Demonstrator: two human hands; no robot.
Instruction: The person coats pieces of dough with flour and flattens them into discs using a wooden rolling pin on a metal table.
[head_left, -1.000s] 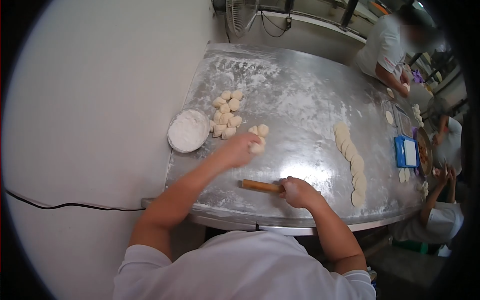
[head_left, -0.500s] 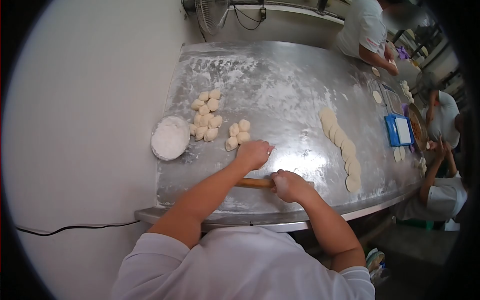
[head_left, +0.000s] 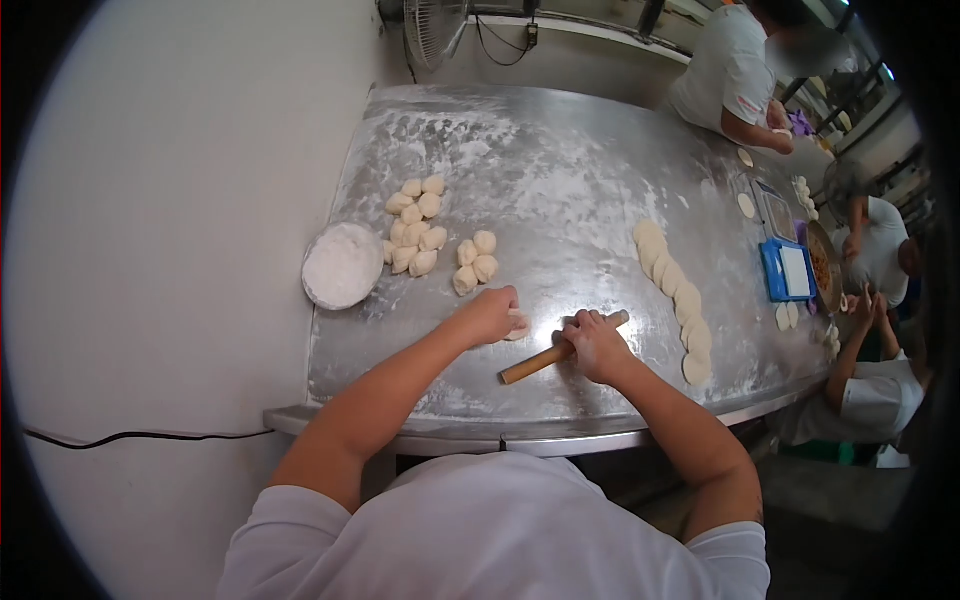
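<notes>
A small flattened dough round lies under the fingertips of my left hand, which is closed on its edge at the metal table. My right hand wraps round a wooden rolling pin, which lies slanted with its near end to the left. Just beyond my left hand sits a small group of dough balls. A larger cluster of dough balls is farther off to the left. Right of the rolling pin, a row of overlapping rolled dough wrappers runs away from me.
A bowl of white flour stands by the wall at left. Flour dusts the metal table. At right are a blue scale, a pan of filling and co-workers in white shirts. A fan stands behind.
My left hand has moved slightly left and down, showing the dough round under its fingers. My right hand has lifted away and right, swinging the rolling pin from nearly level to a slant.
</notes>
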